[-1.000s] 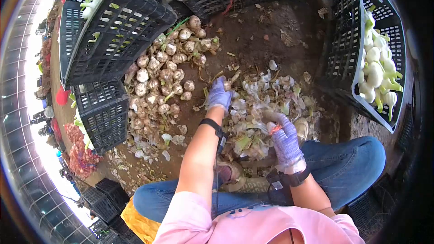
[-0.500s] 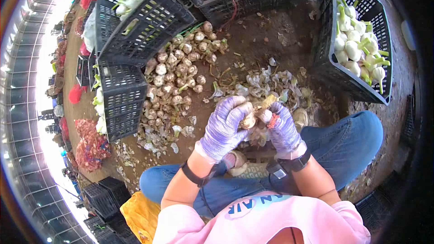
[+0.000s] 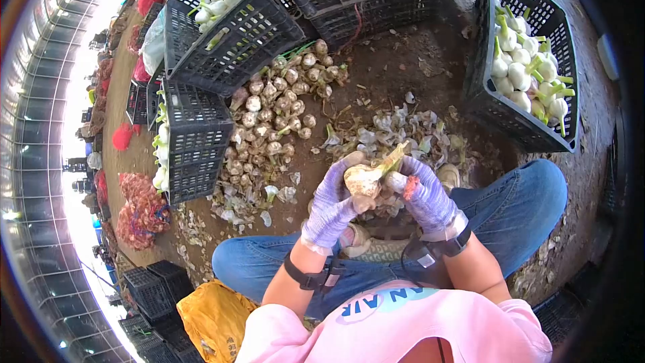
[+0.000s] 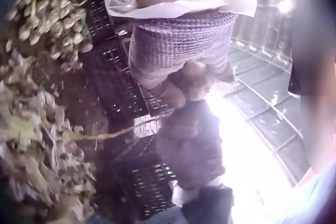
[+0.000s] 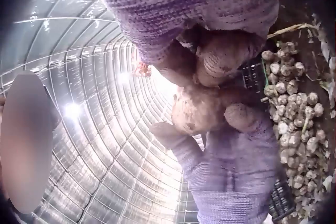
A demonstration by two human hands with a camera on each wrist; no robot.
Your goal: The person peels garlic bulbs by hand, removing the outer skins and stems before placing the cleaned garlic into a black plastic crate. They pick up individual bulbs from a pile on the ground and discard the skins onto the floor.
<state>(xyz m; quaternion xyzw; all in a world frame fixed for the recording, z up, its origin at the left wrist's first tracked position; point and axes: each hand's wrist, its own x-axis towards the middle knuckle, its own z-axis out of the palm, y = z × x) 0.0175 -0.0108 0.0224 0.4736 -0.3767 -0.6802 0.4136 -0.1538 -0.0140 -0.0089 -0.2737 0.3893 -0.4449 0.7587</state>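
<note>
My left hand point(image 3: 330, 203), in a purple knit glove with bare fingertips, grips a garlic bulb point(image 3: 363, 179) over my lap. A pale stem points up and right from the bulb. My right hand point(image 3: 434, 206), gloved alike with an orange-red band on one digit, pinches the bulb from its stem side. In the right wrist view, curled fingers of the right hand point(image 5: 194, 19) meet the bulb point(image 5: 195, 111) from above, while the left hand point(image 5: 226, 163) holds it from below. The left wrist view shows the left hand point(image 4: 181, 45) above the right, with the bulb mostly hidden.
Unpeeled garlic bulbs point(image 3: 272, 104) lie heaped on the dirt floor at left. Loose skins point(image 3: 403, 131) cover the ground ahead. A black crate point(image 3: 480, 87) of white garlic stands at right. More crates point(image 3: 201, 151) stand at left and back. A yellow bag point(image 3: 215, 319) lies behind my knee.
My left hand moved from the floor by the skins toward my body, bringing a garlic bulb to the right hand. Both hands now meet at it, and its stem shows more plainly.
</note>
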